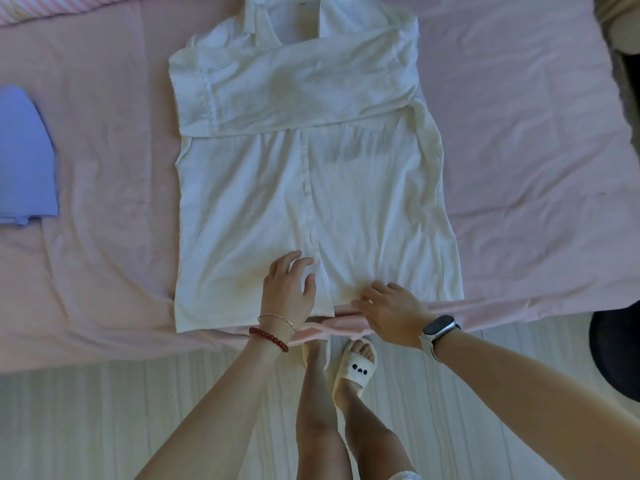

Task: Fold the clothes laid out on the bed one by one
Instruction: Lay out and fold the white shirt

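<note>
I saw the white shirt (311,188) flat mid-bed (519,133), hem at the near edge — pink sheet open either side. Left hand (289,292) and right hand (391,311) rested on the hem, fingers loose, gripping nothing.

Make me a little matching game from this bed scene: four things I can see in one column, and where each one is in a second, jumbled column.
Things:
1. white shirt
2. blue garment
3. smartwatch
4. red bead bracelet

Places:
A. on the left wrist
B. at the bed's left edge of view
C. on the right wrist
D. spread in the middle of the pink sheet

Pairs: 1-D, 2-B, 3-C, 4-A
</note>
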A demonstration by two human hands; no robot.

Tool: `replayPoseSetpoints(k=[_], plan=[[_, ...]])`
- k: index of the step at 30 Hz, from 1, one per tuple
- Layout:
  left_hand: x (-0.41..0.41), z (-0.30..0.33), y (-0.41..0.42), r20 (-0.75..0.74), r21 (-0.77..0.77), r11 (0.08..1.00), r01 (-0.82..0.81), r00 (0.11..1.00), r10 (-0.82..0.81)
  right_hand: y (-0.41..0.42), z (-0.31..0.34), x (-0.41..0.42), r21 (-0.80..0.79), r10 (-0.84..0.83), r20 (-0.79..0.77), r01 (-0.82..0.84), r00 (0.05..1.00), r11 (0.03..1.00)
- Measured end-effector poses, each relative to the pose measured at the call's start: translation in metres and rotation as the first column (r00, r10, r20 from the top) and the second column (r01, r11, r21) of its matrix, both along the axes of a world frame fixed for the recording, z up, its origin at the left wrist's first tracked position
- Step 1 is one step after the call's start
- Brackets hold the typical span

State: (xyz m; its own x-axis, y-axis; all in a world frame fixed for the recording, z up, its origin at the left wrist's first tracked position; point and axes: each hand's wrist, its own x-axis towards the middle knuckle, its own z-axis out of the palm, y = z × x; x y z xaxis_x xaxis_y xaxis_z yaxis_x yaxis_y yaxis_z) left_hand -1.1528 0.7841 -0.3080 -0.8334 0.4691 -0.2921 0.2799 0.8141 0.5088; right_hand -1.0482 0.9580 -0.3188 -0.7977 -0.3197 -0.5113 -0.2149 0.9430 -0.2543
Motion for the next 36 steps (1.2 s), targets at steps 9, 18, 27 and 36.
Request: replayPoseSetpoints(k=[9, 18, 27, 36], plan=[[-0.091, 0.059, 0.020, -0.064, -0.068, 0.997, 0.049, 0.997, -0.053, 0.026, 0.061, -0.086, -0.164, -0.308, -0.266, 0.272, 0.914, 0.948], [-0.286, 0.096, 0.060, -0.123, -0.086, 0.994, 0.075, 0.989, -0.085, 0.102, 0.100, -0.258, -0.063, -0.462, -0.337, 0.470, 0.820, 0.881], [-0.425, 0.051, 0.123, -0.029, -0.009, 0.999, -0.033, 0.999, 0.033, 0.161, 0.069, -0.394, -0.162, -0.719, -0.377, 0.723, 0.584, 0.672], [-0.470, 0.001, 0.186, 0.024, -0.260, 0.941, -0.216, 0.973, 0.230, 0.193, 0.031, -0.484, -0.081, -0.930, -0.020, 0.926, 0.368, 0.369]])
